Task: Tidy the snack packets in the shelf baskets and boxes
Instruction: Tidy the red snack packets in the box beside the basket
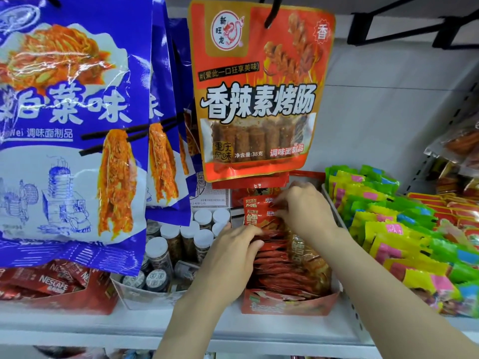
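Observation:
A red cardboard display box point(290, 305) on the shelf holds a row of small red snack packets point(274, 263) standing on edge. My left hand point(233, 251) rests on the left side of the row, fingers laid over the packet tops. My right hand point(304, 207) reaches into the back of the box and pinches the upright red packets point(255, 212) there. Both forearms come in from the lower right.
A big red sausage-snack bag point(259, 92) and blue noodle-snack bags point(72, 120) hang just above the box. Left of the box stand small white-capped jars point(166, 252) and a Nescafe box point(51, 283). A tray of yellow and green packets point(388, 229) lies on the right.

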